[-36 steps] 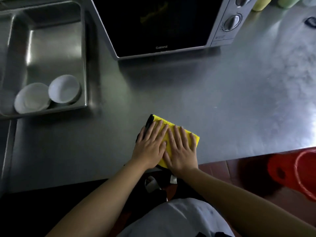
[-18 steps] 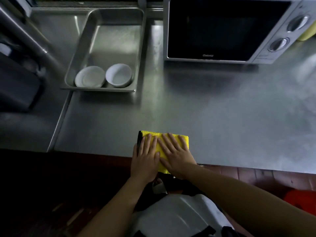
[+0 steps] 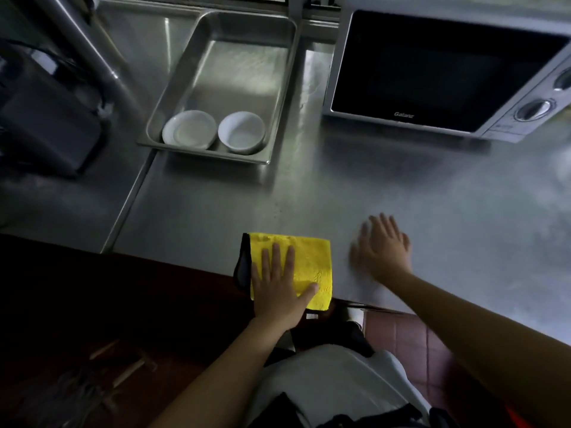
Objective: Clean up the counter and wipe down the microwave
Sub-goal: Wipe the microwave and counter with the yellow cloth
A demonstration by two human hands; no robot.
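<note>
A folded yellow cloth [image 3: 295, 268] is pressed flat at the near edge of the steel counter [image 3: 355, 193], at about 6 o'clock, with its near edge hanging slightly over the counter lip. It is held down by the left hand [image 3: 279, 291], whose fingers are straight and spread on top of it; nothing is gripped. The right hand [image 3: 383, 248] is seen just beside the cloth at about 3 o'clock from it, fingers extended and blurred, empty, low over or on the bare counter; contact cannot be judged.

From the cloth, the microwave [image 3: 445, 72] lies toward 1 o'clock, well apart, at the back of the counter, its long axis running roughly from 9 to 3 o'clock with the dark door facing the person. The right hand is judged the nearer of the 2 to it. No object is seen between the cloth and the microwave.

At about 11 o'clock a steel tray [image 3: 222, 84] is set, with 2 white bowls [image 3: 189, 128] [image 3: 241, 131] side by side at its near end.
</note>
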